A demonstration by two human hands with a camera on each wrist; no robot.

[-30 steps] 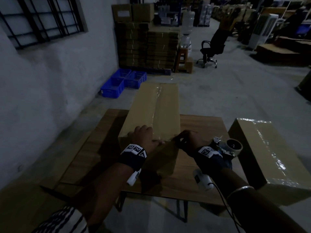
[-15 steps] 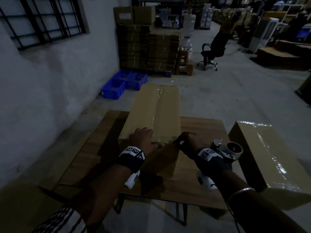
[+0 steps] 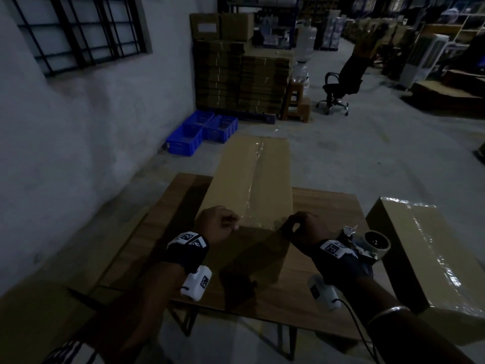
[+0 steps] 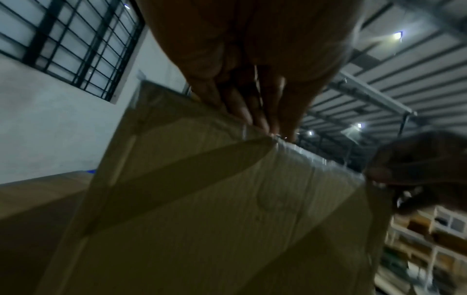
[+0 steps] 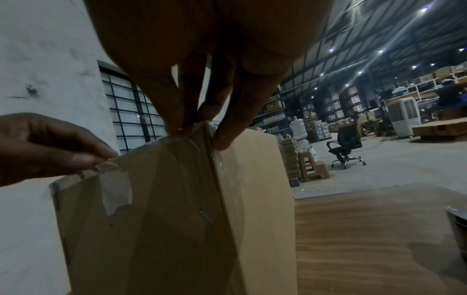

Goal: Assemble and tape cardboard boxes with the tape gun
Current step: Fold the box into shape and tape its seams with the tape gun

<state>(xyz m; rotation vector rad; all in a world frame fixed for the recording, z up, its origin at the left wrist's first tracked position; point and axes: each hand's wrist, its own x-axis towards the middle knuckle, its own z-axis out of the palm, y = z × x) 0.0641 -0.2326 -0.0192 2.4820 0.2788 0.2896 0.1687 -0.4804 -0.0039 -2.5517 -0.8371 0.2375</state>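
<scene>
Lying lengthwise on the wooden bench (image 3: 328,206), the long cardboard box (image 3: 252,179) reaches out past the bench's far edge, with a strip of clear tape (image 3: 253,177) running along its top seam. Both hands work at the near top edge of the box. The left hand (image 3: 217,223) has its fingers curled down and pinches the tape where it folds over the edge, left of the seam; in the right wrist view a loose tab of tape hangs below those fingertips. The right hand (image 3: 301,228) sits at the box's near right corner, its fingertips (image 5: 222,139) pinching the tape there, thumb on one side and fingers on the other. The tape gun (image 3: 367,244) lies on the bench just behind the right wrist, untouched. A second box (image 3: 430,258), glossy with tape, stands beside the bench to the right. Blue crates (image 3: 202,132) sit on the floor by the wall, before stacked flat cartons (image 3: 241,74), and an office chair (image 3: 341,82) stands farther off.
</scene>
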